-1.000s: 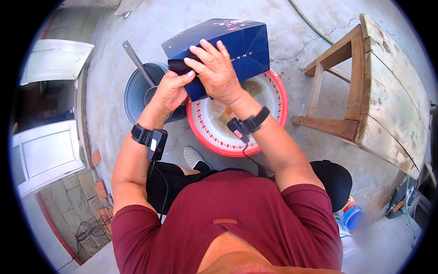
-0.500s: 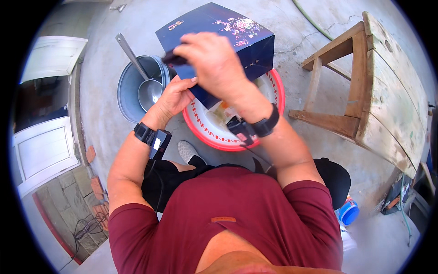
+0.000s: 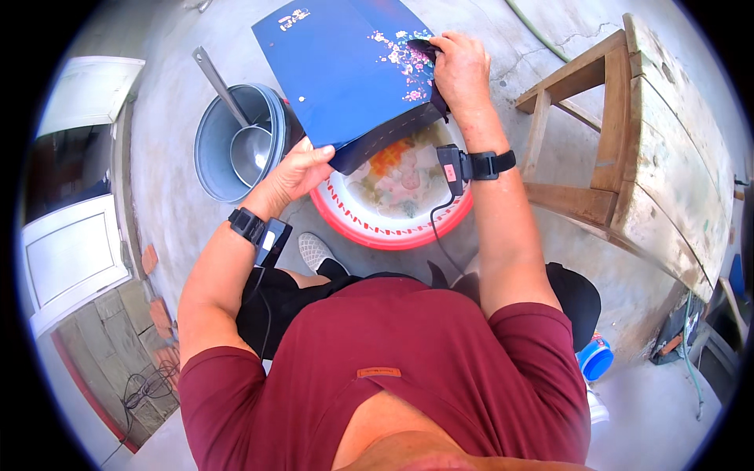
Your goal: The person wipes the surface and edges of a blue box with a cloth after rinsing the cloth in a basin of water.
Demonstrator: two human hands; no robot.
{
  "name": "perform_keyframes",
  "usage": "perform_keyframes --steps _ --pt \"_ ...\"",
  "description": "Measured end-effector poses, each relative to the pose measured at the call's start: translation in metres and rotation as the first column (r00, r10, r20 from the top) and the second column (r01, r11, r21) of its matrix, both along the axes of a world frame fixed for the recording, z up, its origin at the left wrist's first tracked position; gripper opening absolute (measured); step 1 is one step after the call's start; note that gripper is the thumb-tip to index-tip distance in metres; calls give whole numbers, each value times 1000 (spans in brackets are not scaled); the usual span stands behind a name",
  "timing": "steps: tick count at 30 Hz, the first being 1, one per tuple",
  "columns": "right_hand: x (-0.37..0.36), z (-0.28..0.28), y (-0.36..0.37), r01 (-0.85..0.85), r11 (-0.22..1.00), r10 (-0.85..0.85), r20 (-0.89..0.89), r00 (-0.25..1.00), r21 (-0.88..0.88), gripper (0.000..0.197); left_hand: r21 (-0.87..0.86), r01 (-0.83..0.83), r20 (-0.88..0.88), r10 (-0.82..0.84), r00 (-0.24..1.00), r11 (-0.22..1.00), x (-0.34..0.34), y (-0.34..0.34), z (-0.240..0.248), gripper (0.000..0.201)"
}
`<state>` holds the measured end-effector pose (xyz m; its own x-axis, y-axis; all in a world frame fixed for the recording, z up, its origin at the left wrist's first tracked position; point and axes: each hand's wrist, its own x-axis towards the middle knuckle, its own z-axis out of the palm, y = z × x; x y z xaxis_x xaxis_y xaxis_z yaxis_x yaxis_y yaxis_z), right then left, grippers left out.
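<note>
A blue box (image 3: 338, 71) with a printed flower pattern is tilted above a red-rimmed white basin (image 3: 369, 237). My left hand (image 3: 294, 173) grips the box's near-left corner, thumb on top and the other fingers mostly hidden below. At the box's right edge, beside the flowers, my right hand (image 3: 463, 71) is closed on a black cloth (image 3: 424, 49) pressed to the surface. Inside the basin, cloudy liquid shows with an orange and pink pattern; the box covers the basin's far part.
Left of the basin stands a grey bucket (image 3: 208, 169) with a metal ladle (image 3: 220, 88) in it. A worn wooden stool (image 3: 675, 157) is on the right. A green hose (image 3: 538, 31) lies on the concrete behind. My shoe (image 3: 314, 250) is near the basin.
My right hand has swung from the box's left side to its right edge with the black cloth. The box has shifted up and left and turned, uncovering more of the basin.
</note>
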<state>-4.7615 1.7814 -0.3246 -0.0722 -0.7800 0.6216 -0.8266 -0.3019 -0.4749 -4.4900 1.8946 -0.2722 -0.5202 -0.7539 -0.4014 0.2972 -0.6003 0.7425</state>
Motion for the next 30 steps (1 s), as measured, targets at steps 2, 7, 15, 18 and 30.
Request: perform_keyframes --steps 2,7,15,18,30 --pt "6 3 8 -26 1000 26 12 1000 -6 19 170 -211 -90 228 969 963 11 -12 0 58" --pt "17 9 15 3 1000 -3 -54 999 -4 21 -56 -321 -45 318 947 946 17 -37 9 51" --pt "114 83 61 -425 874 457 99 884 -237 29 -140 -288 47 297 954 947 -28 -26 28 45" --pt "112 60 54 -362 901 399 131 907 -239 27 -288 -242 93 278 956 927 -29 -19 24 47" --pt "88 35 38 -345 918 394 365 844 -194 23 -197 -226 82 246 966 954 -25 -17 28 57"
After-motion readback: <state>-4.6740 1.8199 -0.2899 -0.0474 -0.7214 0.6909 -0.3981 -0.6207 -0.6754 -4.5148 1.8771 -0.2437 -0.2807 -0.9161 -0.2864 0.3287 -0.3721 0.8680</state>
